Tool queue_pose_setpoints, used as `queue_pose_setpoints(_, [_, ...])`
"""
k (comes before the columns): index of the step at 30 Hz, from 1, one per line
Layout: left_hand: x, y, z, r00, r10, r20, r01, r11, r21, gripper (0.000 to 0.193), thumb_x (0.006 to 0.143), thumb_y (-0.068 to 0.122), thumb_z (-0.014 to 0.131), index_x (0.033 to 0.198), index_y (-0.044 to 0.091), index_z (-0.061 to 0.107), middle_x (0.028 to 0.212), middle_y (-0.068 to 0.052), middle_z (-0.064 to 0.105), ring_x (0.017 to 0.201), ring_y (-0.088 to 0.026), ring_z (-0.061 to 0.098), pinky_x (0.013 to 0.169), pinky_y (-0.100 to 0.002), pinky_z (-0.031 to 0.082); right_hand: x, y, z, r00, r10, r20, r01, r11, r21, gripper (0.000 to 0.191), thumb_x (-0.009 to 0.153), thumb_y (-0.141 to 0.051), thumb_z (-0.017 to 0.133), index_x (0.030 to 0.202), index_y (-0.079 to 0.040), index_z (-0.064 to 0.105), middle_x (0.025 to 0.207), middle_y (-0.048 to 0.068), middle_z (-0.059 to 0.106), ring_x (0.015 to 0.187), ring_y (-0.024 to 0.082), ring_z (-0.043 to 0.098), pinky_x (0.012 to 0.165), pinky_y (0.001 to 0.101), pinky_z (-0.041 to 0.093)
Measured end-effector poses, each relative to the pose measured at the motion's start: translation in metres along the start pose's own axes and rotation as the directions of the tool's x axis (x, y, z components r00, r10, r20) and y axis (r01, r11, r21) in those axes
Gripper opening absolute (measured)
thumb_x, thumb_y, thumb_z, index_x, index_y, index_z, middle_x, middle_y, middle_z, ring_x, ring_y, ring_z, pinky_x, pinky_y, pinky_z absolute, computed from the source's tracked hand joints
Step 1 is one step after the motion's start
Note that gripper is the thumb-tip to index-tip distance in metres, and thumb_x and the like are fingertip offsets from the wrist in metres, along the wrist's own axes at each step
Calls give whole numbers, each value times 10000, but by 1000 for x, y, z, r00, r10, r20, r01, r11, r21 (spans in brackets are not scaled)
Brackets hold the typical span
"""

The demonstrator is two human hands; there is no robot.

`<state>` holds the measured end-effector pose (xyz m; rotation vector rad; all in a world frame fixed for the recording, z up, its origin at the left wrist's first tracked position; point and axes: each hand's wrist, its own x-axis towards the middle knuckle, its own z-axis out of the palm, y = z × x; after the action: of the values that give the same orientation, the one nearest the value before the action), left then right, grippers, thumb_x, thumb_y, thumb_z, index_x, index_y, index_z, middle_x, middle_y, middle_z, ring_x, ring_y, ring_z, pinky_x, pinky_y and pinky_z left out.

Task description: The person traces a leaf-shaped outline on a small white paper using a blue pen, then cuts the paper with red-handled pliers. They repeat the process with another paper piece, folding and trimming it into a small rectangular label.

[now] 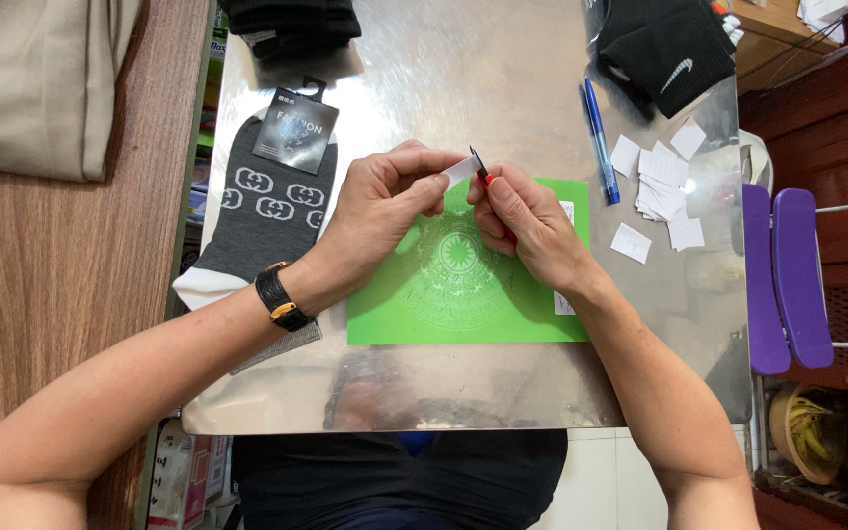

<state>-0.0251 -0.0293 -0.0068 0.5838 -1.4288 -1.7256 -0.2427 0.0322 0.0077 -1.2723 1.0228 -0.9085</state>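
My left hand (385,208) pinches a small white paper slip (460,172) between thumb and fingers above the green cutting mat (463,309). A black watch sits on that wrist. My right hand (527,221) grips a red-handled craft knife (484,174) whose dark blade tip touches the edge of the slip. Both hands meet over the upper middle of the mat, which lies on a shiny metal table (503,83).
Grey patterned socks (267,211) with a card header lie left of the mat. A blue pen (600,139) and several white paper slips (662,182) lie to the right. Black socks (666,49) sit at the back right, a wooden table (51,265) at left, purple stools (787,275) at right.
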Motion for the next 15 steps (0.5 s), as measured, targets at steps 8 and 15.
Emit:
queue_pose_setpoints(8, [0, -1, 0, 1000, -3, -7, 3, 1000, 2, 260, 1027, 52, 597, 1250, 4, 722, 954, 13, 615, 812, -55, 590, 777, -203, 528, 0, 1, -1, 1000, 3, 11, -3, 1000, 19, 354, 1145, -386, 393, 1120, -58, 527, 747, -48, 347, 640, 74, 319, 542, 231, 290])
queue_pose_setpoints(15, [-1, -2, -2, 1000, -5, -1, 5, 1000, 25, 259, 1028, 56, 595, 1249, 7, 721, 938, 15, 622, 808, -51, 588, 778, -204, 539, 0, 3, -2, 1000, -1, 12, 1, 1000, 10, 351, 1146, -380, 399, 1106, -57, 530, 742, -49, 342, 626, 72, 310, 531, 229, 281])
